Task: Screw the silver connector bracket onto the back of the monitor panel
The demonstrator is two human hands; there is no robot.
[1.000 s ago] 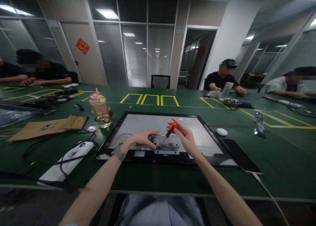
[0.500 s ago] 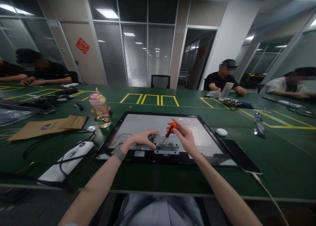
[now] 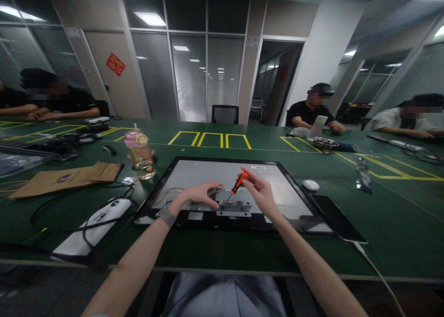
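A flat display panel [image 3: 192,169] with a black frame lies back side up on the table before me. Near its front edge sits a metal bracket [image 3: 234,212] with a small board and connectors. My right hand [image 3: 260,192] is closed around the orange and black handle of a screwdriver [image 3: 239,182]. The screwdriver leans, its thin shaft pointing down and left to the board behind the bracket's front wall. My left hand [image 3: 203,193] curves round the bracket's left end, thumb at the front and fingers behind; exact contact is hard to see.
On the left are a drink bottle [image 3: 139,155], a brown paper envelope [image 3: 65,178] and a white power strip [image 3: 93,229] with black cables. To the right lie a white mouse [image 3: 311,185], a phone [image 3: 338,217] on a cable, and a metal bowl [image 3: 326,143]. Several people sit across the table.
The screwdriver handle has shifted or turned very slightly in my right hand. My left hand stays in place at the bracket.
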